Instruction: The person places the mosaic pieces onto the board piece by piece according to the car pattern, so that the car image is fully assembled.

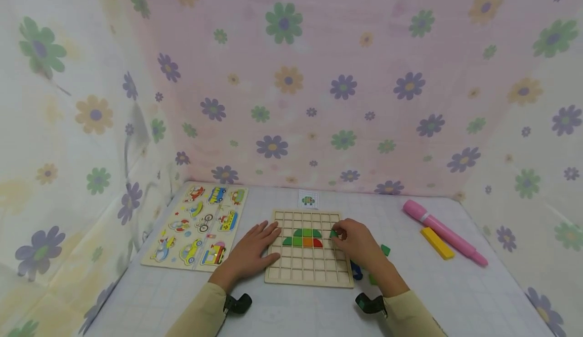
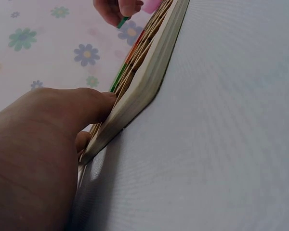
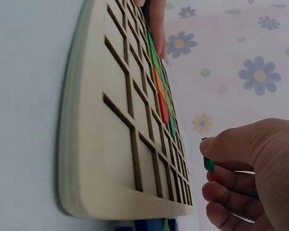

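A wooden grid board (image 1: pixel 308 274) lies on the table, with green, orange and red pieces (image 1: pixel 302 238) set in its middle cells. My left hand (image 1: pixel 253 250) rests along the board's left edge, fingers extended; in the left wrist view its thumb (image 2: pixel 94 103) touches the rim. Over the right side of the board, my right hand (image 1: pixel 355 241) pinches a small green tile (image 3: pixel 208 155) between thumb and fingers. That tile is raised above the grid in the right wrist view. Behind the board lies a small pattern card (image 1: pixel 308 200) printed with a green and orange figure.
Loose green (image 1: pixel 385 250) and dark blue pieces (image 1: pixel 357 271) lie right of the board, partly hidden by my right hand and arm. A vehicle picture puzzle (image 1: pixel 196 228) lies at left. A pink marker-shaped object (image 1: pixel 446 233) and a yellow block (image 1: pixel 437 243) lie at right. Flowered cloth (image 1: pixel 314 114) walls the table.
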`<act>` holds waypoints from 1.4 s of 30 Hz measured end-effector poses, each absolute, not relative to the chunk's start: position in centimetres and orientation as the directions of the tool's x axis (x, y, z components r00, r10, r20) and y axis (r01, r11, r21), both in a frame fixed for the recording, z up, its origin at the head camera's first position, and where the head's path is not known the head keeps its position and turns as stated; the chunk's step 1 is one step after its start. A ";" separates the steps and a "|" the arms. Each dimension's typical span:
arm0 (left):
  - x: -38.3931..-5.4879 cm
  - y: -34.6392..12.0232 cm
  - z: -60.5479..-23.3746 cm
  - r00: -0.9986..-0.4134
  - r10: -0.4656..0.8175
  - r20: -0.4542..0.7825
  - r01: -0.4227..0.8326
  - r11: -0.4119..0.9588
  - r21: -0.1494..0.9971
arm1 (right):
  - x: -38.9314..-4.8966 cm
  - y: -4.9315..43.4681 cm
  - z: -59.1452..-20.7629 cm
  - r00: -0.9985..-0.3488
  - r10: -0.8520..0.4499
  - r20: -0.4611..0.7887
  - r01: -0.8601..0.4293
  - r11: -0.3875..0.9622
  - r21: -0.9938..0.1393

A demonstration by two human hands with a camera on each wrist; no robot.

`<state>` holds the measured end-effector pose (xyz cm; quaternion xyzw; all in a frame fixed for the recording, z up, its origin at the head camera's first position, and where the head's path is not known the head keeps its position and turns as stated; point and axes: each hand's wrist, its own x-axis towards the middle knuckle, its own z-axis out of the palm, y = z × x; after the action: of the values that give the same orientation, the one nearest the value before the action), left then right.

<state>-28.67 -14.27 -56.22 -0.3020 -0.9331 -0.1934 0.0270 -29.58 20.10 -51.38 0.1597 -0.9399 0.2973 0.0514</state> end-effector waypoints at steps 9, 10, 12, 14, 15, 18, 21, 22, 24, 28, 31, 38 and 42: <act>-28.8 -14.2 -56.3 -0.816 0.555 0.161 0.575 0.749 0.331 | -29.4 19.1 -52.1 -0.945 -0.288 0.156 -0.327 0.797 -0.508; -28.8 -14.2 -56.3 -0.816 0.555 0.162 0.575 0.751 0.326 | -29.4 19.1 -52.2 -0.944 -0.292 0.157 -0.331 0.799 -0.502; -28.9 -14.3 -56.4 -0.816 0.555 0.162 0.575 0.753 0.318 | -29.4 18.9 -52.2 -0.942 -0.298 0.157 -0.336 0.803 -0.492; -29.0 -14.3 -56.5 -0.816 0.554 0.162 0.575 0.754 0.316 | -29.3 18.8 -52.3 -0.940 -0.304 0.154 -0.340 0.808 -0.481; -29.0 -14.3 -56.5 -0.817 0.554 0.161 0.575 0.755 0.315 | -29.3 18.8 -52.3 -0.940 -0.306 0.153 -0.341 0.811 -0.476; -29.1 -14.4 -56.7 -0.818 0.554 0.156 0.572 0.756 0.317 | -29.4 18.6 -52.5 -0.938 -0.313 0.146 -0.345 0.815 -0.466; -29.1 -14.4 -56.6 -0.819 0.553 0.152 0.570 0.758 0.316 | -29.5 18.6 -52.6 -0.935 -0.322 0.148 -0.354 0.815 -0.459; -29.1 -14.4 -56.7 -0.819 0.553 0.155 0.571 0.758 0.316 | -29.5 18.6 -52.6 -0.933 -0.327 0.151 -0.359 0.814 -0.457; -29.1 -14.4 -56.5 -0.813 0.557 0.168 0.579 0.745 0.331 | -29.5 18.6 -52.6 -0.929 -0.335 0.158 -0.370 0.810 -0.456; -29.0 -14.3 -56.2 -0.800 0.569 0.191 0.597 0.722 0.351 | -29.5 18.7 -52.6 -0.925 -0.343 0.164 -0.379 0.798 -0.468; -28.8 -14.3 -55.9 -0.798 0.571 0.191 0.599 0.721 0.349 | -29.4 18.7 -52.6 -0.923 -0.347 0.168 -0.384 0.789 -0.479; -28.9 -14.2 -55.8 -0.805 0.565 0.178 0.589 0.729 0.348 | -29.4 18.7 -52.7 -0.917 -0.362 0.168 -0.397 0.781 -0.483; -29.0 -14.3 -56.1 -0.804 0.567 0.179 0.591 0.729 0.346 | -29.4 19.0 -52.3 -0.915 -0.364 0.173 -0.402 0.780 -0.480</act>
<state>-28.99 -14.29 -56.09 -0.3114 -0.9293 -0.1964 0.0306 -29.43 19.00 -52.34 0.2032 -0.9427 0.2623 0.0355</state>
